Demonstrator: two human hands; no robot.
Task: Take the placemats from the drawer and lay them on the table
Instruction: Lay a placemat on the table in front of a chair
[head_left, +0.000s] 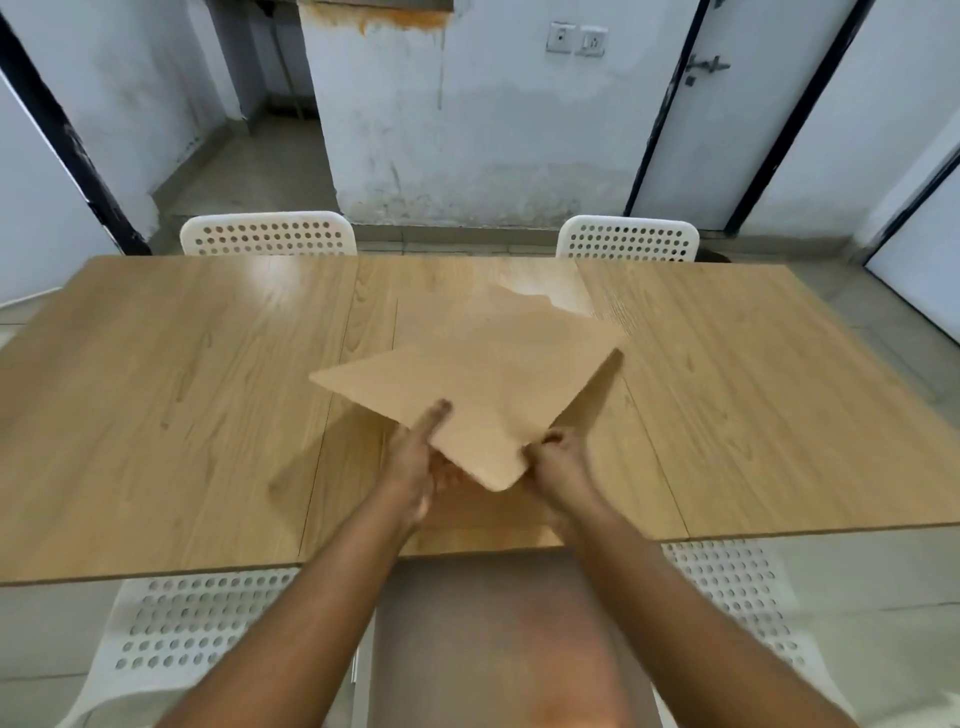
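We see both hands gripping tan placemats over the near middle of the wooden table, corner pointing toward us. Left hand pinches the near-left edge, finger on top; right hand clenched on the near-right edge. Second mat peeks out behind, blurred. White perforated chairs far side.
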